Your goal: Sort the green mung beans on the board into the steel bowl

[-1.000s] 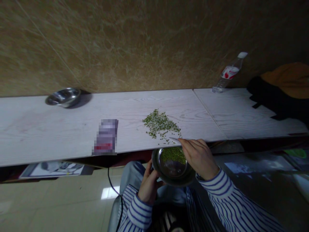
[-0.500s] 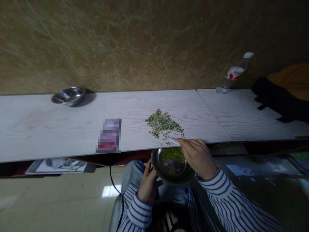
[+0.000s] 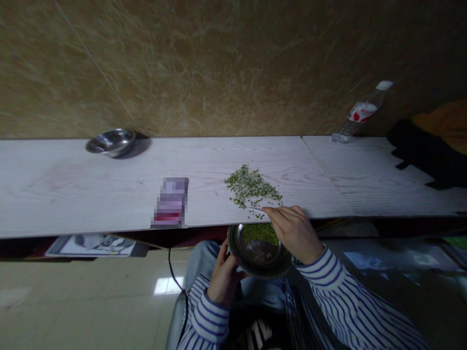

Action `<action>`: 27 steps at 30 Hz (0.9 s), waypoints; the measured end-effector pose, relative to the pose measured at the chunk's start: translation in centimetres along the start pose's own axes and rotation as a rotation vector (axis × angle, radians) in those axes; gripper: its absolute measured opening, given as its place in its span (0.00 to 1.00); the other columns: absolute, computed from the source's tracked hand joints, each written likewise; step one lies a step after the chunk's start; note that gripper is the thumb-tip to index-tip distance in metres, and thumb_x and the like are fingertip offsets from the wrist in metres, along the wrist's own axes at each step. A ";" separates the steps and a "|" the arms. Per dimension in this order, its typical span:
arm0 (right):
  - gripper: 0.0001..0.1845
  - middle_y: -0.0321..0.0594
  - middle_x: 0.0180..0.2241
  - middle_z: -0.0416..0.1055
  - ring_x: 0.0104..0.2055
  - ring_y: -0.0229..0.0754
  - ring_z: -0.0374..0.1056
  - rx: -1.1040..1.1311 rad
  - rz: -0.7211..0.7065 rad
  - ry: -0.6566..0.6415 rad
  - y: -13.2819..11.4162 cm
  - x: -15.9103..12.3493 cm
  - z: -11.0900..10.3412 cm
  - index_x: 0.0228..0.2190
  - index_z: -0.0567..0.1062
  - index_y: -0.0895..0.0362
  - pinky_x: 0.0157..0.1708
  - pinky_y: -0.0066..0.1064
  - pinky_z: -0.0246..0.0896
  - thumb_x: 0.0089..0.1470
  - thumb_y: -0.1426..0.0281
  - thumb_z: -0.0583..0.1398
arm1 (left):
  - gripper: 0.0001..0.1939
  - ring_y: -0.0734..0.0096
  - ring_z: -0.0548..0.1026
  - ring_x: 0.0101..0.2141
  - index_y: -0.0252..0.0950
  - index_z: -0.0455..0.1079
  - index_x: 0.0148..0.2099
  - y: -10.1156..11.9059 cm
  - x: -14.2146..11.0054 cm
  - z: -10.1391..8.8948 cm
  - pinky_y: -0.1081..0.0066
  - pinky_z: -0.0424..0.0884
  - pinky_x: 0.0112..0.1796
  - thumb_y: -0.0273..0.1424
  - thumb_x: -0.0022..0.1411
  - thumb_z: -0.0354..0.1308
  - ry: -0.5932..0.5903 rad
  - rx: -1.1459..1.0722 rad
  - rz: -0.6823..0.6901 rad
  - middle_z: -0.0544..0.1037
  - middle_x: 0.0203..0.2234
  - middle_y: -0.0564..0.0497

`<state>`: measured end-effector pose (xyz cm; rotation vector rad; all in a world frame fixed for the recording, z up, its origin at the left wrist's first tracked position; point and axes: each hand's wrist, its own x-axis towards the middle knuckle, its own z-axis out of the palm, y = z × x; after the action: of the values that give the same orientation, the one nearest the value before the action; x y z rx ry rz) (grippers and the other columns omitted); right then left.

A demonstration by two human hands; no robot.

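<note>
Left hand (image 3: 224, 277) grips the round steel bowl (image 3: 263, 270); hold it level. Right hand (image 3: 294, 231) pinches a slim whitish tool (image 3: 257, 209); nudge small green grains (image 3: 249, 185) gently.

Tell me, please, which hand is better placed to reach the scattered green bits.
Probably the right hand: its thin tool is beside the scattered green bits, while the left hand holds a bowl.

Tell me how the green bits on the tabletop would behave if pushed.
Lying separate, the green bits would likely scatter. Each looks tiny, so probably light. The nearest might spill off the tabletop, being close to its front edge.
</note>
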<state>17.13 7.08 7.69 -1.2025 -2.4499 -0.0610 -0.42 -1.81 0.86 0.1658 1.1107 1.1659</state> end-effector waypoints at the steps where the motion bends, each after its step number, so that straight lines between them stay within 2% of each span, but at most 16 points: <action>1: 0.15 0.41 0.38 0.77 0.40 0.42 0.70 0.008 -0.004 0.000 -0.1 0.0 0.0 0.46 0.72 0.59 0.40 0.36 0.54 0.59 0.79 0.54 | 0.33 0.72 0.70 0.28 0.41 0.62 0.56 0.1 0.0 -0.1 0.70 0.68 0.30 0.25 0.45 0.59 0.004 0.001 0.002 0.74 0.31 0.53; 8: 0.14 0.41 0.39 0.77 0.40 0.42 0.71 0.062 -0.050 0.004 -0.7 -0.6 -0.3 0.46 0.72 0.59 0.40 0.36 0.55 0.60 0.79 0.54 | 0.33 0.71 0.69 0.28 0.42 0.63 0.55 0.5 0.1 -0.4 0.71 0.68 0.29 0.25 0.44 0.58 0.003 0.003 -0.003 0.73 0.29 0.54; 15: 0.16 0.41 0.39 0.77 0.41 0.42 0.71 0.038 -0.013 -0.002 -0.6 -0.7 -0.1 0.47 0.72 0.58 0.40 0.37 0.56 0.59 0.79 0.54 | 0.33 0.71 0.69 0.28 0.42 0.62 0.56 0.5 -0.3 -0.4 0.71 0.67 0.28 0.25 0.45 0.58 -0.007 0.004 -0.016 0.72 0.28 0.54; 21: 0.15 0.42 0.40 0.77 0.42 0.42 0.70 0.062 -0.050 -0.010 -2.1 -1.4 -0.3 0.47 0.72 0.59 0.42 0.36 0.56 0.59 0.79 0.54 | 0.33 0.72 0.69 0.28 0.41 0.61 0.55 0.5 -0.4 -0.7 0.72 0.67 0.28 0.26 0.44 0.59 -0.007 -0.002 -0.010 0.71 0.29 0.55; 27: 0.15 0.43 0.41 0.77 0.42 0.41 0.71 0.049 -0.030 0.007 -2.1 -1.5 -0.7 0.47 0.72 0.59 0.42 0.36 0.57 0.60 0.78 0.53 | 0.30 0.71 0.69 0.28 0.44 0.64 0.52 0.8 -0.6 -1.0 0.73 0.66 0.27 0.27 0.44 0.59 -0.005 0.015 -0.016 0.72 0.29 0.55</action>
<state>16.59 4.47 8.01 -1.1438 -2.4490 -0.0140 -1.66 -2.34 1.27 0.1711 1.1151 1.1420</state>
